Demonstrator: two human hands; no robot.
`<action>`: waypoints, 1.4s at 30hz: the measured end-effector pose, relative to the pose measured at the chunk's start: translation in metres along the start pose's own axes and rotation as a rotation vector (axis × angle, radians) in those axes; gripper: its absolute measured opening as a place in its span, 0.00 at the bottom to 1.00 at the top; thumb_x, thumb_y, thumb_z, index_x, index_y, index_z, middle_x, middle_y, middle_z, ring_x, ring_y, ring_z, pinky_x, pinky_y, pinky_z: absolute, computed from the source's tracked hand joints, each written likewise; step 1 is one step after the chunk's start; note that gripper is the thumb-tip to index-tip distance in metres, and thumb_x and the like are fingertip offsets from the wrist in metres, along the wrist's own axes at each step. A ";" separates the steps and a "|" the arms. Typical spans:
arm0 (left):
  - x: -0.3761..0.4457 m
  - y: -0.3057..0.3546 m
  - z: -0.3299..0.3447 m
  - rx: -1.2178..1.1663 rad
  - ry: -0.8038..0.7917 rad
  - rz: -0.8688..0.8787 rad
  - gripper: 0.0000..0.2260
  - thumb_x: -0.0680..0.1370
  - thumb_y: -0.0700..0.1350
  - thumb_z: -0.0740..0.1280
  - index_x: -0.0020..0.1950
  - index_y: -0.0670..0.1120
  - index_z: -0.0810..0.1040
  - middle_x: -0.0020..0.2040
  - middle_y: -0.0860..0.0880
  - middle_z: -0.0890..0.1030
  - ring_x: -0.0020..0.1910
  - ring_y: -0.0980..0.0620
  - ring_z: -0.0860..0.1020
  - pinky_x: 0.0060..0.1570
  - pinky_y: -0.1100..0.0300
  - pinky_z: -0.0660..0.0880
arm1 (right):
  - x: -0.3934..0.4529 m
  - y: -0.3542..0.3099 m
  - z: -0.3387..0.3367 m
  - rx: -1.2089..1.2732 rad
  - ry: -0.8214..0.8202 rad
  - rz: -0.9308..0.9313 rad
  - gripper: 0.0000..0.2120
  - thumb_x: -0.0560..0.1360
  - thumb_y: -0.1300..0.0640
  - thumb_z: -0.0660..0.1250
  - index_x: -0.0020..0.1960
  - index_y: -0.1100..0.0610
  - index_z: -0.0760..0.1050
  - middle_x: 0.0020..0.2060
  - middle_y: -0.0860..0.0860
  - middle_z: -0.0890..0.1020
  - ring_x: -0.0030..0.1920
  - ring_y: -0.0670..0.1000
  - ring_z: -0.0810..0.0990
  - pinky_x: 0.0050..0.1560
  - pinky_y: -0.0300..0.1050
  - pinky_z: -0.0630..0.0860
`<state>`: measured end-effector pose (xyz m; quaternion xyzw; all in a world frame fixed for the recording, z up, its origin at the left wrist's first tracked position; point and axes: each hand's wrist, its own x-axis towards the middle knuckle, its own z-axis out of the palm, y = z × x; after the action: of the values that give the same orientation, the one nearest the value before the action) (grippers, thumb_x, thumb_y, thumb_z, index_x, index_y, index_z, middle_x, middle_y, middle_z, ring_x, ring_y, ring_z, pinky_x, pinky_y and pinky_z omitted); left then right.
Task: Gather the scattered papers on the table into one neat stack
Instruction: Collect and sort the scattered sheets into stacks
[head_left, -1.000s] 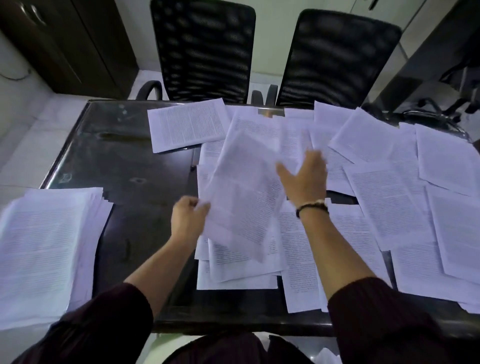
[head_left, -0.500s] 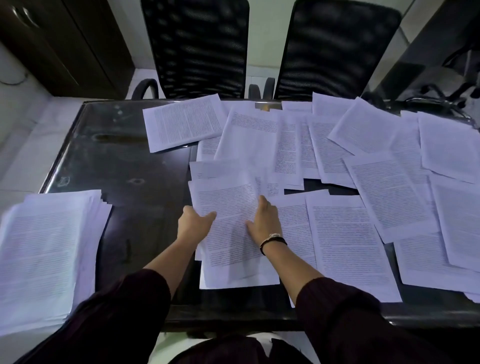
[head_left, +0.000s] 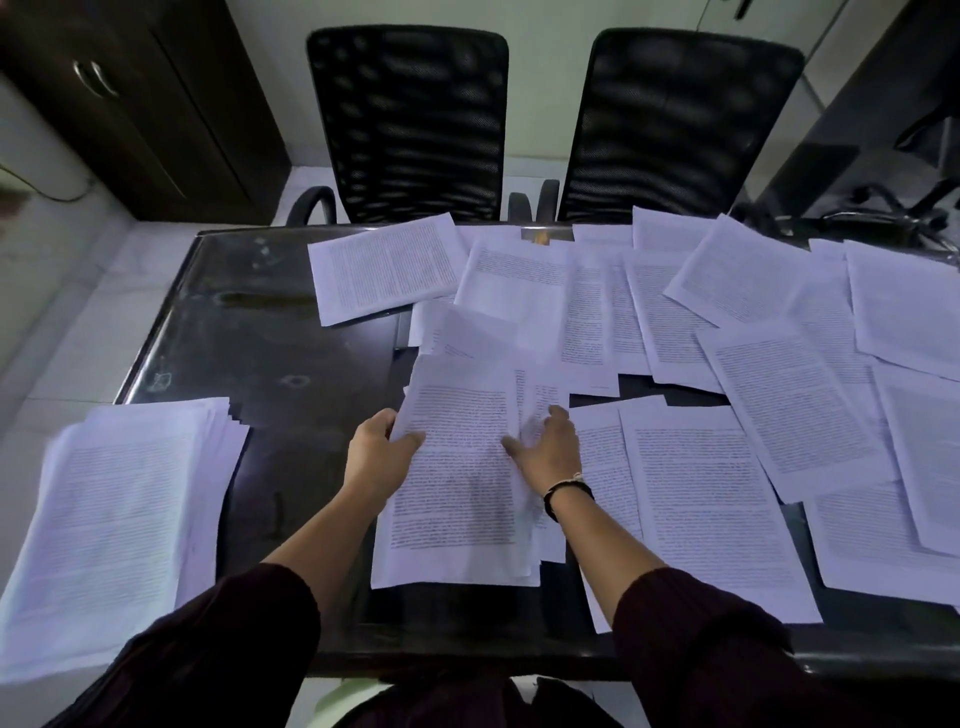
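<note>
I had both hands on a small bundle of sheets (head_left: 457, 478) at the lower centre of the frame, on the dark glass table (head_left: 249, 343). My left hand (head_left: 376, 457) held the bundle's left edge, thumb curled over the top sheet and fingers tucked beneath where I could not see them. My right hand (head_left: 550, 449) lay flat on the bundle's right side, fingers spread and fairly straight, pressing rather than gripping.

The finished stack (head_left: 114, 525) sat at the lower left of the frame, overhanging the table's near corner, its edges fanned rather than square. The scattered papers (head_left: 779, 395) overlapped one another across the right half and upper centre of the frame, with one loose sheet (head_left: 384, 267) apart toward the upper centre-left.

To do this step well, I judged I should square the bundle first: keep the right palm pressing so the sheets would not slide on the glass, then nudge the edges flush against the left hand. The sheets under the top page looked offset at the bottom right, so lifting too soon risked shedding them. I reckoned most of the gathering remained.
</note>
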<state>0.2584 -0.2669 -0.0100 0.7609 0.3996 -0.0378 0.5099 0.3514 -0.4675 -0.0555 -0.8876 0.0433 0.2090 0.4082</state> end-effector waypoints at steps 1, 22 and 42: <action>-0.002 0.001 -0.004 -0.024 0.007 0.016 0.05 0.81 0.44 0.72 0.55 0.44 0.79 0.50 0.48 0.84 0.46 0.49 0.84 0.36 0.61 0.76 | 0.000 0.000 -0.002 0.028 -0.037 0.001 0.48 0.70 0.45 0.79 0.79 0.61 0.57 0.74 0.60 0.69 0.73 0.60 0.70 0.72 0.56 0.70; -0.005 -0.009 -0.029 -0.098 -0.006 0.124 0.23 0.78 0.52 0.76 0.70 0.54 0.75 0.57 0.55 0.84 0.54 0.52 0.83 0.55 0.52 0.78 | -0.012 -0.032 -0.008 0.819 -0.658 -0.023 0.15 0.80 0.69 0.65 0.64 0.58 0.79 0.62 0.59 0.83 0.61 0.59 0.82 0.64 0.55 0.79; -0.012 0.066 -0.128 -1.044 0.007 0.292 0.16 0.72 0.37 0.77 0.59 0.39 0.83 0.57 0.41 0.86 0.55 0.41 0.85 0.52 0.48 0.83 | -0.069 -0.086 0.024 1.245 -0.735 0.026 0.36 0.64 0.51 0.84 0.69 0.53 0.76 0.65 0.57 0.80 0.63 0.59 0.81 0.60 0.58 0.79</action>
<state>0.2481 -0.1810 0.1064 0.4540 0.2570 0.2395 0.8188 0.3024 -0.3991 0.0198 -0.3622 0.0248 0.4356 0.8237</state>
